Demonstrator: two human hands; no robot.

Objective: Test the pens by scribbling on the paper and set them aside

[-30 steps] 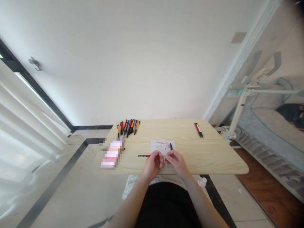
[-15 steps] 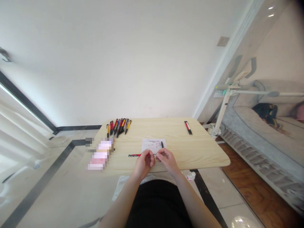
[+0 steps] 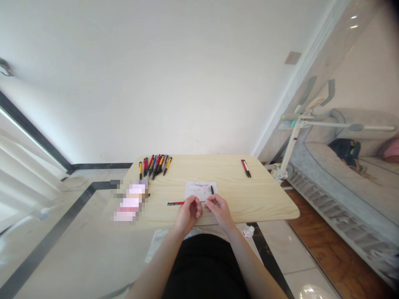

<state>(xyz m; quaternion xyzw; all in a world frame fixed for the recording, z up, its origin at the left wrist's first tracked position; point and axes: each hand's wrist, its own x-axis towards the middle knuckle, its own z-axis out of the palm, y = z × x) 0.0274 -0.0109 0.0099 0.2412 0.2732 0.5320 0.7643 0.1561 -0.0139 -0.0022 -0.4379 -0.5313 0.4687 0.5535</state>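
Observation:
A red pen [image 3: 177, 203] with a black end lies level in my left hand [image 3: 189, 212], whose fingers are closed round its barrel. Close by on the right, my right hand [image 3: 219, 211] pinches thumb and forefinger at a thin dark piece, like a pen refill, that spans the small gap between both hands; its ends are hidden by fingers. Beneath the fingertips lies a printed white paper [image 3: 196, 189]. On its right edge rests a short black pen part [image 3: 212, 189], just beyond my right fingers.
Several red, yellow, blue and black pens [image 3: 156, 165] lie bunched at the back left of the wooden table [image 3: 262, 203]. Two pens [image 3: 246, 168], red and white with black, lie side by side at the back right. A blurred pinkish item [image 3: 132, 201] sits at the left edge.
The view has shifted slightly. Both hands stay nearly in place round the pen, with no clear change of hold.

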